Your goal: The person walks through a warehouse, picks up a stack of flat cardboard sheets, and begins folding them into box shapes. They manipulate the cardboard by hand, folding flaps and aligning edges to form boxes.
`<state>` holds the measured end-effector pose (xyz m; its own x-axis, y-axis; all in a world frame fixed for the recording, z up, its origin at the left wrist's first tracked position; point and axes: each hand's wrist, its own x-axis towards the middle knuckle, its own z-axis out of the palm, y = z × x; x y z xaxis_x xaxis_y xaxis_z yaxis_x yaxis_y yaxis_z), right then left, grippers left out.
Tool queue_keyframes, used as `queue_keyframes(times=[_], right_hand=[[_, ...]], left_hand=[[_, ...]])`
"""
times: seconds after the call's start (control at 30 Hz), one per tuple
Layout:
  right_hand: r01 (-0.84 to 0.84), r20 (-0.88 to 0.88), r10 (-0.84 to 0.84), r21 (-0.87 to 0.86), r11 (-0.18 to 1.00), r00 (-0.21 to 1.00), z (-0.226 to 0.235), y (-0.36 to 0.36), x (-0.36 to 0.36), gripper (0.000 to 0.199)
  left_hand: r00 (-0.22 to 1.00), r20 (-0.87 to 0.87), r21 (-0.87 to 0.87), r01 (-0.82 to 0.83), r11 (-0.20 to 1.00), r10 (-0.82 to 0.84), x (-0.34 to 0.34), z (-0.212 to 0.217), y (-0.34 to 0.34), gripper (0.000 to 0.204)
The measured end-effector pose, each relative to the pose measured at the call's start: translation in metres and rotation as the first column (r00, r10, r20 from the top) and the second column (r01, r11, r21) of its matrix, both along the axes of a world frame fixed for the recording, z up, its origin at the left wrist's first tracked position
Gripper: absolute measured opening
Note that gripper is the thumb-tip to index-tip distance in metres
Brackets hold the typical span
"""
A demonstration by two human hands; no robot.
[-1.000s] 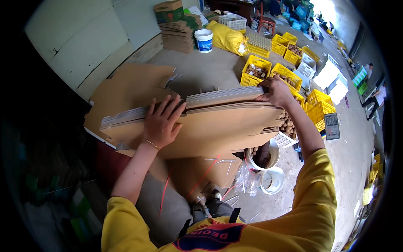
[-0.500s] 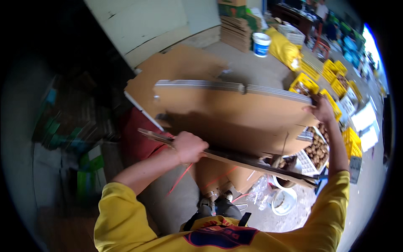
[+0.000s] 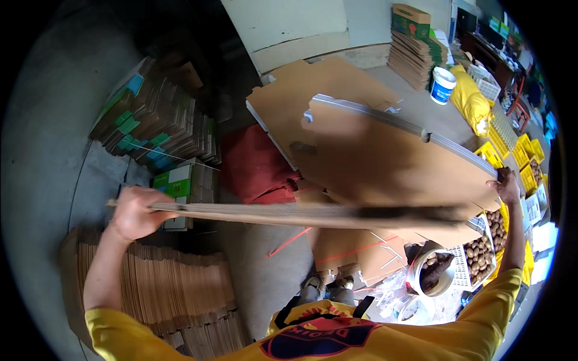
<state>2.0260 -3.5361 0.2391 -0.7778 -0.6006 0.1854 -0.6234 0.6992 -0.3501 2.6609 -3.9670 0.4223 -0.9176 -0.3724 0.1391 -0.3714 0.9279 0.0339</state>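
My left hand [image 3: 137,212] is closed round the left end of a flat piece of cardboard [image 3: 301,213], seen nearly edge-on and stretching across in front of me. My right hand [image 3: 507,185] is closed on the right corner of a large brown cardboard sheet [image 3: 397,156] with a pale grey upper edge. That sheet is tilted behind the edge-on piece; I cannot tell whether the two are joined. Another flat cardboard sheet [image 3: 337,78] lies beyond it. Below, more cardboard [image 3: 361,253] with red strapping lies by my feet.
Stacked flattened cartons [image 3: 162,289] stand at the lower left, with banded green-and-brown cartons [image 3: 162,120] farther back. A red sack [image 3: 256,162] lies between. On the right are a white bucket [image 3: 415,280], a white crate [image 3: 460,268] of round brown produce and yellow crates [image 3: 527,150].
The view has turned left, showing more of the carton stacks. My left hand has moved outward to the left with the cardboard, which now lies more level. My right hand still holds the sheet's corner.
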Motion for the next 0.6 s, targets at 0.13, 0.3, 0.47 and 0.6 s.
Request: queue_keyframes(times=[0.13,0.3,0.47,0.6], right_hand=[[-0.090,0.093,0.105,-0.152,0.984,0.990,-0.027,0.009,-0.027,0.060],[-0.046,0.107,0.063,-0.156,0.987,0.992,-0.030,0.021,-0.032,0.067],[-0.123,0.090,0.143,-0.196,0.973,0.986,-0.032,0.025,-0.029,0.070],[-0.060,0.207,0.130,-0.315,0.947,0.970,-0.035,0.033,-0.025,0.067]], left_hand=[[0.920,0.080,-0.120,-0.373,0.920,0.383,0.093,0.043,-0.011,0.017],[0.729,0.025,-0.149,-0.673,0.724,0.684,0.131,0.065,-0.046,0.021],[0.717,-0.103,0.010,-0.693,0.721,0.690,0.139,0.114,-0.123,0.028],[0.708,-0.086,-0.231,-0.698,0.678,0.701,0.110,0.166,-0.187,0.033]])
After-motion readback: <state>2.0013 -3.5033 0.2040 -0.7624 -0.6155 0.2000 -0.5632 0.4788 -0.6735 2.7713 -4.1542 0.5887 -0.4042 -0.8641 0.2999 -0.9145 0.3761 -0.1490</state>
